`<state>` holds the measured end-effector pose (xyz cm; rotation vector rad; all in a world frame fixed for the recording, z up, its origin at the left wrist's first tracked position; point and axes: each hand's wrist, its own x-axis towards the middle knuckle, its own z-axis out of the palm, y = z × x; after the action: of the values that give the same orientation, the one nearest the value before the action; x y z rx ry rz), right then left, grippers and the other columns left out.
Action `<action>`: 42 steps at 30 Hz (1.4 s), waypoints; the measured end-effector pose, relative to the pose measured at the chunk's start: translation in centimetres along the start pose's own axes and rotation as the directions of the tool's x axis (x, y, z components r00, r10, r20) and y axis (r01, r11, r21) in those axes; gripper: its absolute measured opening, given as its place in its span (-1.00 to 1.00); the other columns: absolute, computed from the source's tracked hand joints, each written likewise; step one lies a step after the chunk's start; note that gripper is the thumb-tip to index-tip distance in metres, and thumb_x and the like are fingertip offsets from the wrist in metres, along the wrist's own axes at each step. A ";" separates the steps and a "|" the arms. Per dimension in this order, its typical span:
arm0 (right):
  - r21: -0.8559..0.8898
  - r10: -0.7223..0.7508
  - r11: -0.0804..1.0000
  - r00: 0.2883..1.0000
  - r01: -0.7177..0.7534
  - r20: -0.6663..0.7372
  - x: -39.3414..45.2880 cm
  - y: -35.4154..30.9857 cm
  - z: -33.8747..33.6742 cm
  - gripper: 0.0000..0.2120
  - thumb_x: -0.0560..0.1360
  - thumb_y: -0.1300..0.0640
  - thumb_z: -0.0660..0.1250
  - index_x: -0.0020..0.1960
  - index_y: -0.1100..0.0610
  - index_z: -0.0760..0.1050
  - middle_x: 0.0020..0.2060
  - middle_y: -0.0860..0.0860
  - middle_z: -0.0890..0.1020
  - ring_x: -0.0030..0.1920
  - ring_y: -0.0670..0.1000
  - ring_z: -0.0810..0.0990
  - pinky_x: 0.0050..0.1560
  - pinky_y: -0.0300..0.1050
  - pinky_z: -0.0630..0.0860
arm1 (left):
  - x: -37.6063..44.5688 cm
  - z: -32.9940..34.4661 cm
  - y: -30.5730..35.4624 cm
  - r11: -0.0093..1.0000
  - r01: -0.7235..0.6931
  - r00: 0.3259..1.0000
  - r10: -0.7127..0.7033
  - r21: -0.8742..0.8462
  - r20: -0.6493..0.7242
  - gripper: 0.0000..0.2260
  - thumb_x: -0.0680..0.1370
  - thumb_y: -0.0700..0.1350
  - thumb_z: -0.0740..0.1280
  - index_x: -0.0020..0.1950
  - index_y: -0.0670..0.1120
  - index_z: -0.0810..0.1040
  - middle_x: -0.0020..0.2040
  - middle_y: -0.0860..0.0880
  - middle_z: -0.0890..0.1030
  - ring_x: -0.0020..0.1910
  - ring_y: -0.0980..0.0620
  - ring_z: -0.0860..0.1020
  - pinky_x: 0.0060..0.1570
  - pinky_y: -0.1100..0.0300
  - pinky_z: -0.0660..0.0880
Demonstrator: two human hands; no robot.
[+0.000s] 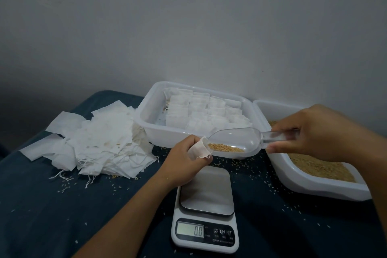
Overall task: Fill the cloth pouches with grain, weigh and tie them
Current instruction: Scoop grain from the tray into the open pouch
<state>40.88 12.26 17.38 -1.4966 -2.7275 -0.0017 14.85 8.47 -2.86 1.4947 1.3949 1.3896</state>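
My left hand point(181, 158) grips a small white cloth pouch point(199, 148) with its mouth held open toward the right. My right hand point(310, 132) holds the handle of a clear plastic scoop point(236, 140). Brown grain lies in the scoop, and its tip touches the pouch mouth. Below both hands stands a digital scale point(206, 207) with a bare steel platform and a display reading 0.0. On the right, a white tray of grain point(314, 182) reaches the frame edge.
A heap of flat pouches with loose strings point(94, 142) lies at the left on the dark blue cloth point(52, 205). Behind the scale, a white tub point(146, 115) holds several rows of filled pouches. Spilled grains dot the cloth. A plain wall rises behind.
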 end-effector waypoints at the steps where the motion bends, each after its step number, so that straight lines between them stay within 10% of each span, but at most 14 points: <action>1: -0.005 0.006 1.000 1.000 -0.006 -0.006 -0.1 0.1 0.0 -0.32 0.07 -0.65 0.21 0.01 -0.34 0.69 -0.33 -0.39 0.62 -0.26 -0.23 0.58 -0.18 -0.11 0.56 | 0.0 0.0 0.0 1.000 0.001 1.000 -0.001 -0.002 0.002 -0.86 0.50 -0.01 0.51 -0.02 0.06 0.59 -0.17 0.14 0.63 -0.23 0.18 0.55 -0.24 0.31 0.47; 15: -0.106 -0.018 0.994 0.998 0.012 -0.056 0.0 -0.2 -0.1 -0.25 0.12 -0.66 0.11 0.13 -0.35 0.66 -0.23 -0.33 0.65 -0.16 -0.23 0.57 -0.08 -0.10 0.59 | 0.0 0.2 -0.2 1.000 -0.001 1.000 0.001 0.001 0.003 -0.86 0.51 -0.03 0.53 -0.02 0.07 0.60 -0.17 0.18 0.64 -0.24 0.24 0.55 -0.25 0.38 0.46; 25: 0.277 -0.014 0.960 0.997 0.033 -0.069 -1.0 1.6 2.3 -0.68 0.24 -0.44 0.47 -0.10 -0.32 0.71 -0.33 -0.19 0.68 -0.30 -0.13 0.60 -0.25 -0.15 0.50 | -0.2 0.2 0.3 0.998 0.027 0.999 -0.028 -0.060 -0.017 -0.86 0.51 -0.06 0.52 0.02 0.07 0.62 -0.13 0.12 0.69 -0.21 0.22 0.60 -0.22 0.39 0.49; 33: 0.459 0.332 0.864 0.920 -0.208 -0.207 -1.2 8.8 6.1 -0.69 0.43 -0.44 0.37 -0.10 -0.25 0.71 -0.29 -0.12 0.71 -0.23 -0.01 0.67 -0.12 0.03 0.58 | -0.1 0.2 0.7 0.989 0.060 0.998 -0.063 -0.137 -0.022 -0.86 0.53 -0.10 0.53 0.01 0.01 0.60 -0.22 0.17 0.62 -0.25 0.20 0.56 -0.23 0.32 0.49; 38: 0.073 0.575 0.817 0.818 -0.572 -0.022 2.1 15.4 10.8 -0.49 0.64 -0.29 0.20 0.19 0.11 0.66 0.10 0.12 0.70 0.09 0.20 0.62 0.03 0.05 0.49 | -0.4 0.0 1.3 0.946 0.101 0.995 -0.089 -0.307 0.053 -0.85 0.48 -0.05 0.51 0.01 0.04 0.62 -0.25 0.12 0.57 -0.29 0.16 0.51 -0.27 0.30 0.44; 42: -0.153 0.584 0.811 0.797 -0.564 0.154 4.4 16.4 13.6 -0.57 0.69 -0.22 0.19 0.16 0.09 0.64 0.13 0.07 0.70 0.05 0.07 0.62 0.10 -0.05 0.52 | -0.4 -0.3 1.9 0.785 0.271 0.961 -0.184 -0.557 0.208 -0.61 0.32 0.04 0.52 0.11 0.01 0.60 -0.15 -0.02 0.56 -0.29 0.11 0.49 -0.28 0.28 0.42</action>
<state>51.95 24.98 3.71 -2.4149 -2.2931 0.0245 15.13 7.66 -1.14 0.9593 0.8991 1.3574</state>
